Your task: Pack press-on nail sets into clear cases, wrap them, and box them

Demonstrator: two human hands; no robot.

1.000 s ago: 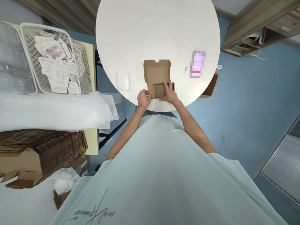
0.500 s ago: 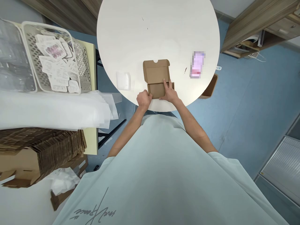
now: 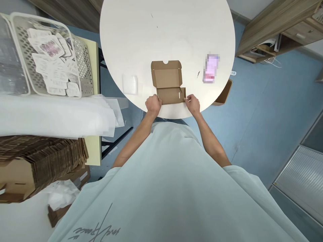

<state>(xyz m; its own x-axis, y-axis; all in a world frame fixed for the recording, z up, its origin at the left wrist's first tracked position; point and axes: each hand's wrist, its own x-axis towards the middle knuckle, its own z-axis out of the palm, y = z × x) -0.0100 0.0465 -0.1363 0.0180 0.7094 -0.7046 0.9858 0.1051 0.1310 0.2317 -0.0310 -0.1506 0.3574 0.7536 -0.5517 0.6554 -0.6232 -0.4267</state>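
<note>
A small brown cardboard box [image 3: 168,82] lies near the front edge of the round white table [image 3: 166,33], its lid flap open and pointing away from me. My left hand [image 3: 152,104] grips the box's near left corner. My right hand [image 3: 193,103] pinches the right side flap at the near right corner. A small white square packet [image 3: 130,84] lies on the table left of the box. A pink-and-white item [image 3: 211,68], blurred, lies to the right of the box.
To the left, a white perforated basket [image 3: 84,64] holds several printed cards. Below it are white foam sheets [image 3: 55,117] and a stack of flat cardboard blanks [image 3: 42,158]. A brown carton [image 3: 223,94] sits on the blue floor under the table's right edge.
My right hand has come off the box's inside floor and moved to its right side flap. The front flap is now folded down into the box. The left hand stays at the left corner.
</note>
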